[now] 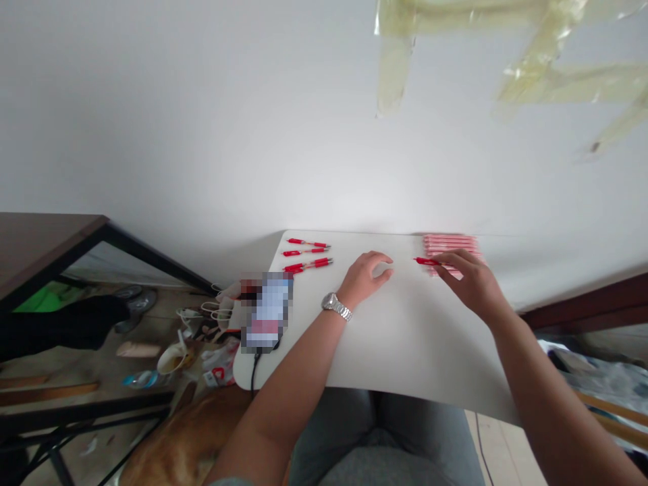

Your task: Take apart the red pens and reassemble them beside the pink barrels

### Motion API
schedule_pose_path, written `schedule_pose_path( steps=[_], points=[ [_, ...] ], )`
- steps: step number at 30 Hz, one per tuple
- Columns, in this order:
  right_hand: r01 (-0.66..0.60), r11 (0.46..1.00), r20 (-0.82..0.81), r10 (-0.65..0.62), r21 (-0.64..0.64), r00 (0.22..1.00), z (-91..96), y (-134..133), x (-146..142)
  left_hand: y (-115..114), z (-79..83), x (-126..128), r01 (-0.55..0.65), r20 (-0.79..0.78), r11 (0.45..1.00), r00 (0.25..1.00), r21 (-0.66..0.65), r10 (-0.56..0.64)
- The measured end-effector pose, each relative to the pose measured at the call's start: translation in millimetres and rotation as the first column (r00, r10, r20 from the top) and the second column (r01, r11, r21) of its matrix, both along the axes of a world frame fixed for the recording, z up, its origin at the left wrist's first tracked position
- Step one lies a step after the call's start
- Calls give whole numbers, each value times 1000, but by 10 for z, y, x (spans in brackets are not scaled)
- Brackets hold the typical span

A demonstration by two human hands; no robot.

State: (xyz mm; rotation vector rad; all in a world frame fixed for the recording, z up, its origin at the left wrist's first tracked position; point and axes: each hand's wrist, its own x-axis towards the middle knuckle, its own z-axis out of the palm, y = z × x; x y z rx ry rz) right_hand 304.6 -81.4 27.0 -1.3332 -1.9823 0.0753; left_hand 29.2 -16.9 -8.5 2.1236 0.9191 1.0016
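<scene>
My right hand [466,277] pinches a red pen [426,261] by its end, just in front of a row of pink pens [450,246] lying at the far right of the white board [405,337]. My left hand [367,275] rests on the board near its middle, fingers curled loosely, holding nothing I can see; a silver watch [337,307] is on its wrist. Three red pens [308,255] lie side by side at the board's far left corner.
A phone [266,312] with a cable lies at the board's left edge. Dark tables stand at left [45,250] and right [597,304]. Cups, bottles and clutter cover the floor at left [172,351]. An orange animal [187,439] lies below. Tape strips hang on the wall [506,54].
</scene>
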Motion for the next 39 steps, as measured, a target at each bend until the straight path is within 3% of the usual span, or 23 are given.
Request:
schedule_pose_path(
  steps=[3,13,24,39],
  points=[
    [65,997,63,-68,39,996,-53,-55,233,16,-59,16,21,-81,999,997,32,-18],
    [33,999,198,-29,-17,980,-286,42,646,53,-83,16,16,-120,998,993,54,-10],
    [22,999,202,-16,-32,979,-385,185,723,60,-46,24,12,-121,999,993,42,-7],
    [69,996,187,-57,-57,981,-243,129,616,45,-25,22,1,-173,995,985,99,16]
  ],
)
